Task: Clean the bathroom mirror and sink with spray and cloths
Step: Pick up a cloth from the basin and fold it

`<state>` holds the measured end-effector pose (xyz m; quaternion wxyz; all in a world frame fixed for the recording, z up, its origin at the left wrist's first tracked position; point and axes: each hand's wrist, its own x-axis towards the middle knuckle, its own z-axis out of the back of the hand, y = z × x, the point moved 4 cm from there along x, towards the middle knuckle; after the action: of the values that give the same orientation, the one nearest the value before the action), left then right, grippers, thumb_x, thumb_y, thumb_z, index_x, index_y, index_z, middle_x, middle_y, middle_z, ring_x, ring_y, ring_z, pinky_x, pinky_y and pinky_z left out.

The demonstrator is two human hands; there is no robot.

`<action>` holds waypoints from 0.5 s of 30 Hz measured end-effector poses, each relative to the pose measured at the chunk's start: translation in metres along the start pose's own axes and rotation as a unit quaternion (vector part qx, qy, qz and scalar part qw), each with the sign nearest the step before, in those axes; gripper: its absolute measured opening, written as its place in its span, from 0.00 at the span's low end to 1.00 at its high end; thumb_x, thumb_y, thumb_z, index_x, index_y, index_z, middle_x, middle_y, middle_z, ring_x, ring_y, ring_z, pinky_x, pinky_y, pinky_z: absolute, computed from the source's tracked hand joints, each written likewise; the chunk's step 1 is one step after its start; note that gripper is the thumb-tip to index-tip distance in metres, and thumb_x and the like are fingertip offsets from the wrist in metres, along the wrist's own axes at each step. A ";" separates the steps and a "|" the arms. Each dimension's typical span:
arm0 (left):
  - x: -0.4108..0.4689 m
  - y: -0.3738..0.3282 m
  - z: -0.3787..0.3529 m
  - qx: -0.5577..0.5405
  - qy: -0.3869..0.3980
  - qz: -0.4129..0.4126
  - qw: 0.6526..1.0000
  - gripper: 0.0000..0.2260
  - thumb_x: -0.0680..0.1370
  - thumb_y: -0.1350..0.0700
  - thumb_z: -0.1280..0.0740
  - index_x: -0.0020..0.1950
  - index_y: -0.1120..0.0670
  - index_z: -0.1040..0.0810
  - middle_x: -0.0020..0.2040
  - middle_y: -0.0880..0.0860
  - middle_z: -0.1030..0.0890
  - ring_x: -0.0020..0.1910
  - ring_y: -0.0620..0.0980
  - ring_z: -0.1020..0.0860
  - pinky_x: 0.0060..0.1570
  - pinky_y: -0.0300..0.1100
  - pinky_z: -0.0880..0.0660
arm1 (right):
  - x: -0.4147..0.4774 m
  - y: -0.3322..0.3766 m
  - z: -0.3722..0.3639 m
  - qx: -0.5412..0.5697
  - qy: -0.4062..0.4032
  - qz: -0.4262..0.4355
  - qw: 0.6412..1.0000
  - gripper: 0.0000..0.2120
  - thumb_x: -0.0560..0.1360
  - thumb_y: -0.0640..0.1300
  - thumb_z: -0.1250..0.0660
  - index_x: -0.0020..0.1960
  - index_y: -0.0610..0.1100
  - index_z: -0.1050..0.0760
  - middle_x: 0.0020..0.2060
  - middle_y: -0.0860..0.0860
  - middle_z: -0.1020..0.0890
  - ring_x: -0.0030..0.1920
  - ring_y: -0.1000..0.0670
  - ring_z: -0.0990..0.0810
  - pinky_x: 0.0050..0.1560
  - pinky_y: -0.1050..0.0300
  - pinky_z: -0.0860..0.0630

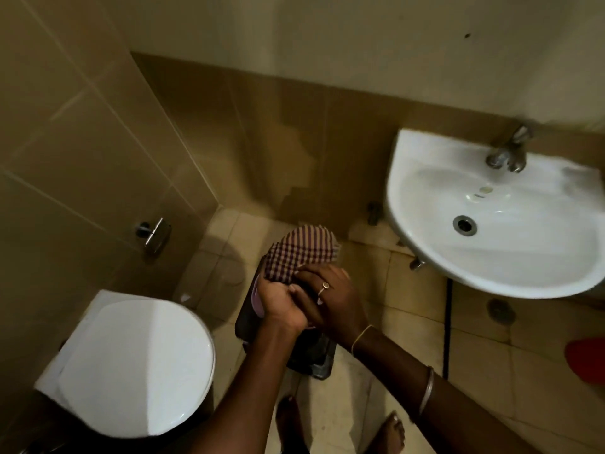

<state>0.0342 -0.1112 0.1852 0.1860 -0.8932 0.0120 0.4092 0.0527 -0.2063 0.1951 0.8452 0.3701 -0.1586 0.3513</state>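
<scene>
A maroon-and-white checked cloth [302,252] is bunched up in front of me, over the floor between the toilet and the sink. My left hand [280,306] grips its lower edge, and my right hand [330,298], with a ring on one finger, presses against the left one and also holds the cloth. The white wall-mounted sink [415,204] is to the right, with a metal tap [507,152] at its back and a drain [465,225] in the bowl. No mirror and no spray bottle are in view.
A white toilet with its lid down [131,365] stands at the lower left. A dark bin-like object [312,358] sits on the tiled floor under my hands. A metal fitting [154,234] is on the left wall. My bare feet [391,435] show below. Something red [586,358] lies at the right edge.
</scene>
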 end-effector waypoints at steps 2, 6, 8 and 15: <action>-0.021 0.011 -0.028 0.003 0.026 0.014 1.000 0.28 0.84 0.41 0.50 0.64 0.62 0.23 0.47 0.64 0.13 0.45 0.60 0.13 0.45 0.49 0.19 | 0.008 -0.004 0.037 -0.005 -0.031 -0.042 0.999 0.10 0.80 0.47 0.29 0.56 0.42 0.16 0.55 0.46 0.16 0.55 0.44 0.18 0.56 0.49 0.24; -0.047 0.035 -0.088 -0.011 0.108 -0.001 0.994 0.25 0.84 0.44 0.45 0.68 0.61 0.22 0.60 0.64 0.16 0.52 0.61 0.14 0.53 0.55 0.17 | 0.033 -0.028 0.121 0.019 -0.147 -0.184 0.972 0.10 0.80 0.46 0.30 0.58 0.42 0.19 0.59 0.46 0.19 0.62 0.47 0.23 0.64 0.52 0.26; -0.059 0.050 -0.120 -0.003 0.146 -0.003 0.989 0.26 0.84 0.42 0.44 0.71 0.60 0.24 0.63 0.63 0.17 0.56 0.60 0.16 0.55 0.55 0.17 | 0.045 -0.035 0.166 0.029 -0.183 -0.228 0.956 0.08 0.81 0.45 0.32 0.58 0.45 0.21 0.57 0.49 0.20 0.59 0.50 0.22 0.59 0.51 0.23; -0.101 0.099 -0.225 0.027 0.236 -0.030 0.971 0.24 0.82 0.42 0.40 0.64 0.58 0.18 0.59 0.60 0.16 0.56 0.57 0.16 0.58 0.51 0.19 | 0.078 -0.046 0.268 0.066 -0.160 -0.328 0.929 0.11 0.81 0.59 0.37 0.52 0.53 0.24 0.49 0.53 0.17 0.50 0.52 0.18 0.51 0.46 0.19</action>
<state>0.1138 -0.2939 0.3616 0.2143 -0.9591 0.0404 0.1803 0.1382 -0.3883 0.3936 0.8506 0.5075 -0.1375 0.0002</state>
